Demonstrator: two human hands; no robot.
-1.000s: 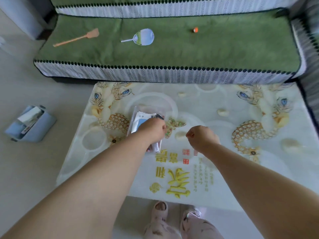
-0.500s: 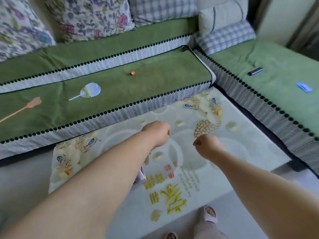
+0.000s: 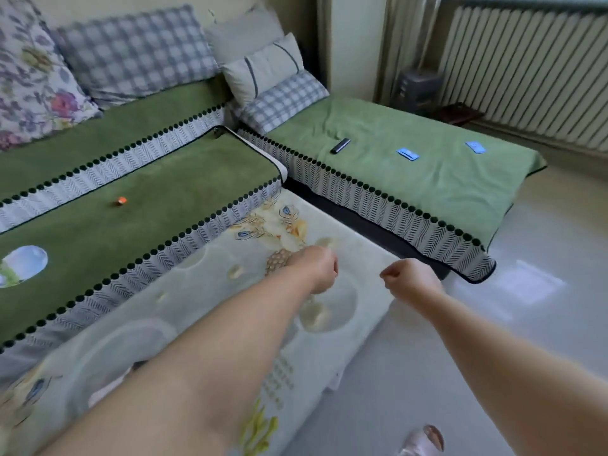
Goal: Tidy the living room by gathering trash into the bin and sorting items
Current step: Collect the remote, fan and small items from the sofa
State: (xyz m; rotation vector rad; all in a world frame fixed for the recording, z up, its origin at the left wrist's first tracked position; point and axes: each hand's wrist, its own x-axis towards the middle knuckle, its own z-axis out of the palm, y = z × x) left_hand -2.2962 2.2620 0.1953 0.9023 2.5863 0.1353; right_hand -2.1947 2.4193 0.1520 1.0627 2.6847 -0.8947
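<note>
green cloth covers both sofa seats, trimmed along the front edges with a striped band and a row of dark dots. on the near seat lie a small orange thing and, at the far left edge of the view, a round pale fan, half cut off. the seat on the right carries a dark remote and two flat blue packets, all well apart from each other. patterned cushions lean against the back of the sofa.

the low surface in front of the sofa wears a pale printed cover with peacock feathers and yellow characters. no bin or other container shows in this view, so nothing can be said about contents.

both forearms reach out over the surface. the left hand is curled into a loose fist above the printed cover; whether it grips anything i cannot tell, since the fingers hide the palm. the right hand is also curled closed, hovering past the corner of the surface over the pale floor, and nothing is visible in it. a slipper shows at the bottom edge.
</note>
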